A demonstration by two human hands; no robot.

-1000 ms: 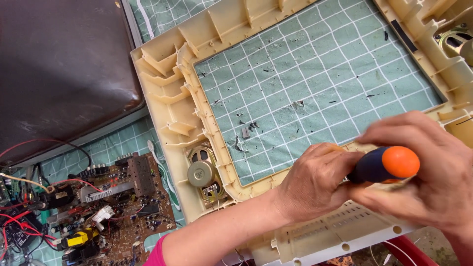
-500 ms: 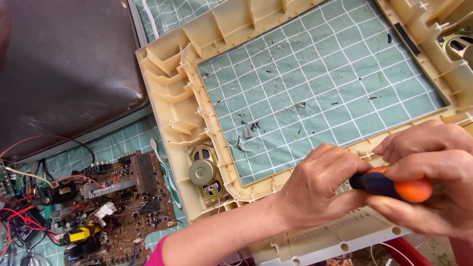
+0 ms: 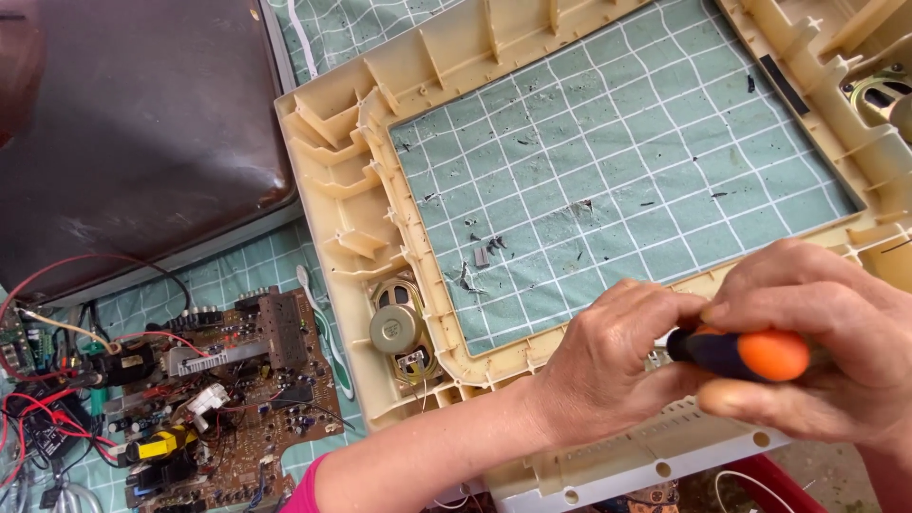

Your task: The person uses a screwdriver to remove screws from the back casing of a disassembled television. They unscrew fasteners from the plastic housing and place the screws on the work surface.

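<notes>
On the table, a green cutting mat point(image 3: 608, 180) with a white grid is lying under everything, and a large beige plastic frame point(image 3: 351, 190), the front shell of an old screen set, is resting face down across it. The frame is looking stiff but light, with thin ribs and clips along its inner edge that would likely snap if forced, so its thick outer rim seems the safest place to grip it. Left of it, a dark glass-fronted tube point(image 3: 133, 123) is sitting screen up, heavy and fragile by its look. Below that, a brown circuit board point(image 3: 237, 399) is lying with red wires trailing off it, best taken by its edges.

At the frame's lower rail, the left hand point(image 3: 608, 370) is curling down over the plastic, fingertips pressing together around the tool's shaft, which is hidden beneath them. The right hand point(image 3: 826, 342) is wrapping closed around a screwdriver point(image 3: 741, 353) with a dark blue and orange handle; the handle appears hard and smooth, so a full-palm grip suits it. A small oval speaker point(image 3: 399, 328) is sitting in the frame's lower left corner, its cone delicate. Tiny dark chips point(image 3: 483, 255) are scattering over the mat inside the opening.
</notes>
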